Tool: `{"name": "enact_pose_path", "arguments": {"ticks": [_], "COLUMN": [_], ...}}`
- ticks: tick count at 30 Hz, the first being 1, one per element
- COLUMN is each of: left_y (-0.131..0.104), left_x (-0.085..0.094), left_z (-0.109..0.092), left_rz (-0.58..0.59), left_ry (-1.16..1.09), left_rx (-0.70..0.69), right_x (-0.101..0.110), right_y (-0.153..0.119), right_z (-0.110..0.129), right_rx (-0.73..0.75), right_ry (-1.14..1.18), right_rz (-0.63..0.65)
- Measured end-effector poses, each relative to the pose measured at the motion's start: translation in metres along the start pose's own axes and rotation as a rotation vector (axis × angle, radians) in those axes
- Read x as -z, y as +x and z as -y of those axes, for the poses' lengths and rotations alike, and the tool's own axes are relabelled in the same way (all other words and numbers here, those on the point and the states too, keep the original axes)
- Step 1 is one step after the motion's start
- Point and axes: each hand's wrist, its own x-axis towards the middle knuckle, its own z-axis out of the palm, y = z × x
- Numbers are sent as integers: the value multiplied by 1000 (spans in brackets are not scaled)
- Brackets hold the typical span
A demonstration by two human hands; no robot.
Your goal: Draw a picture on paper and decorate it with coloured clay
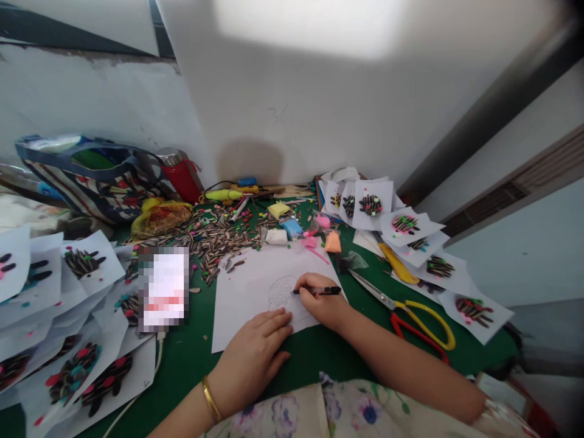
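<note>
A white sheet of paper [241, 304] lies on the green table in front of me. On it is a small pen drawing [280, 291], a rounded outline filled with short marks. My right hand [322, 301] grips a black pen [326, 291], its tip at the drawing's right side. Flat on the sheet's lower edge rests my left hand [255, 344], fingers stretched out, just below the drawing. A few striped sunflower seeds [235, 264] sit on the paper's upper left. Pink clay [314, 242] touches its upper edge.
Loose sunflower seeds [214, 234] spread behind the sheet beside bagged orange clay [333, 242] and blue clay [291, 228]. Scissors [401, 310] lie right. Cards with seed figures [404, 224] flank both sides. A blurred phone [164, 289], red flask [180, 173] and bag [100, 182] are left.
</note>
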Motion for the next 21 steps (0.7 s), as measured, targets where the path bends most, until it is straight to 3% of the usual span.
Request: {"name": "enact_pose_path", "arguments": {"ticks": [10,15,21], "left_y": [0,0,0], "left_x": [0,0,-1], "left_z": [0,1,0], "left_rz": [-39,-53,-26], "left_ry": [-43,-50,-25], "left_rx": [-4,-7,0], "right_x": [1,2,1], "right_y": [0,1,2], "right_z": [0,-2,-4], "right_rx": [-11,36,49], "right_ry": [-18,1,30], "right_rz": [12,-76,-69]}}
